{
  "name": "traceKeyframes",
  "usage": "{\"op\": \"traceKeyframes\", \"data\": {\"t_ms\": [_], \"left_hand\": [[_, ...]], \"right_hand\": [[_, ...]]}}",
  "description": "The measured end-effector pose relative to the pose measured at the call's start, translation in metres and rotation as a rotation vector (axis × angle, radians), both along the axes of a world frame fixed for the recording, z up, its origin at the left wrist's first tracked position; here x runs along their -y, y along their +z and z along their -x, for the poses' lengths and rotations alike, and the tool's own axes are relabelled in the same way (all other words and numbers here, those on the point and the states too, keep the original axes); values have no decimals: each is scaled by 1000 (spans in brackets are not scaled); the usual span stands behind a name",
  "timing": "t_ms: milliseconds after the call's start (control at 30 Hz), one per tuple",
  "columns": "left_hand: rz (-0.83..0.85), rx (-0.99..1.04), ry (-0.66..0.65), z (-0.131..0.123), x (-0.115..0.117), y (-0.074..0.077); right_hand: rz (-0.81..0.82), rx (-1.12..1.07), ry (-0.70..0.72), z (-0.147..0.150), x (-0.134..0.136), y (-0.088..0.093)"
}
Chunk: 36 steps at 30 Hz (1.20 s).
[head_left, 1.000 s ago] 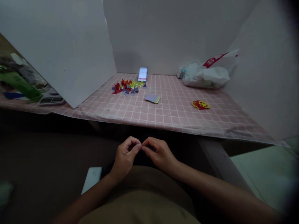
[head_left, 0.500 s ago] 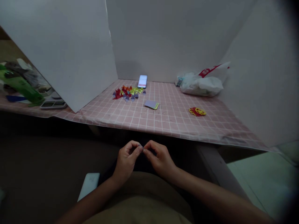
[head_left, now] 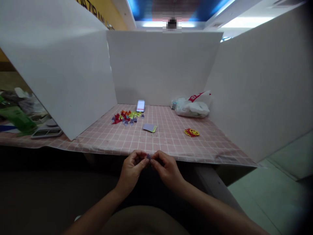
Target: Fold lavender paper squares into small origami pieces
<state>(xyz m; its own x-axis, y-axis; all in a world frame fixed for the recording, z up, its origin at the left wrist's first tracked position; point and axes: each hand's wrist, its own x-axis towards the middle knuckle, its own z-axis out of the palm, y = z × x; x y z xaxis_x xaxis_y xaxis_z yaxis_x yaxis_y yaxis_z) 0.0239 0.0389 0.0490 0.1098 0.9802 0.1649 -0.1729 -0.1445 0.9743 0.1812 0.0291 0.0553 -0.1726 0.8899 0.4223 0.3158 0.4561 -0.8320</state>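
Between my fingertips is a small purple folded paper piece (head_left: 148, 157), pinched from both sides just in front of the table edge. My left hand (head_left: 131, 168) is closed on its left side, thumb against forefinger. From the right, my right hand (head_left: 167, 168) grips it in the same kind of pinch. Fingers cover part of the piece, so its full shape is hidden. Beyond the hands, a stack of purple and yellow-green paper sheets (head_left: 149, 127) lies on the table. Farther left, a cluster of small folded paper pieces (head_left: 126, 117) in red, orange, yellow and purple stands together.
A lit phone (head_left: 140, 106) leans at the back. White plastic bags (head_left: 193, 107) sit back right, with red and yellow cut-out shapes (head_left: 192, 132) nearer. White panels (head_left: 161, 68) enclose the pink checked table (head_left: 168, 142). A scale (head_left: 46, 132) and green bottle (head_left: 18, 119) are left.
My view has tilted up, showing the ceiling and a blurred person's head over the back panel. The purple piece now shows more clearly between my fingers; both hands keep their pinch.
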Motion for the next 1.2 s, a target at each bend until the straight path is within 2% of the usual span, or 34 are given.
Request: {"op": "traceKeyframes", "data": {"t_ms": [200, 467, 633, 833, 1033, 1200], "left_hand": [[-64, -16, -14, -10, -11, 10], [-126, -47, -39, -18, -15, 2], [-193, -137, -71, -15, -15, -2], [-248, -212, -94, -10, -16, -4], [-361, -244, -129, -8, -18, -4], [-341, -249, -90, -9, -19, -4]], "right_hand": [[28, -100, 40, -10, -8, 2], [-23, -96, -43, -24, -13, 11], [134, -115, 63, -29, -16, 19], [259, -212, 180, -31, -18, 19], [247, -156, 177, -33, -18, 23], [243, -117, 138, -33, -17, 26]]}}
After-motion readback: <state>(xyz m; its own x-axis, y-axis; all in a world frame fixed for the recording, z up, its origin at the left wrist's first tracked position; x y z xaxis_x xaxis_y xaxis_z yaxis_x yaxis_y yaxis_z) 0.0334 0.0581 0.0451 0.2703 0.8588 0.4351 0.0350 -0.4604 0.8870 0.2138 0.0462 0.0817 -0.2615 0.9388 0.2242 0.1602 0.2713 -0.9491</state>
